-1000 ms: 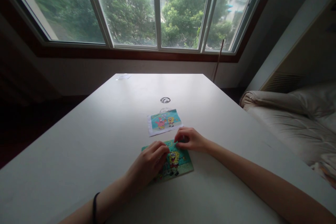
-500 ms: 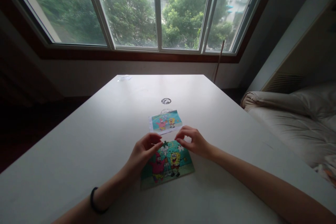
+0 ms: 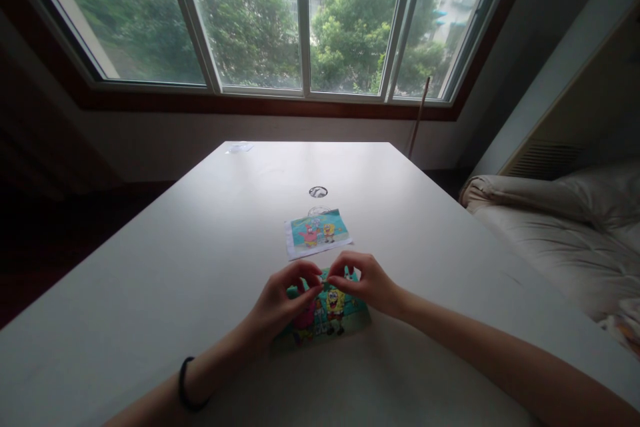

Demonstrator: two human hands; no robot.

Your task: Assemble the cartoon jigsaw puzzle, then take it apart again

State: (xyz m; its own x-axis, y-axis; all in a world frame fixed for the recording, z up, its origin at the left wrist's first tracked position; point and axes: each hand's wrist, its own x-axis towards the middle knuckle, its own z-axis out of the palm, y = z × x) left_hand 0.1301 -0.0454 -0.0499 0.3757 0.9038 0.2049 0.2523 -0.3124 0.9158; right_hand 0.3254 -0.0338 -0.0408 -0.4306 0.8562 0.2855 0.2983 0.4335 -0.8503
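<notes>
Now our left hand [image 3: 280,292] and right hand [image 3: 369,281] have drawn together above the puzzle [image 3: 336,312], likely for fitting; fingers nearly pinched, on what we cannot tell.

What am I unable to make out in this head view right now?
All head view:
- Parts of the puzzle's upper area: hidden by the left hand and right hand.
- Whether either hand pinches a piece: too small and dim.
- The pale item at the far-left table corner: too small.
- The cushioned seat's far side: cut off by the right edge.
</notes>
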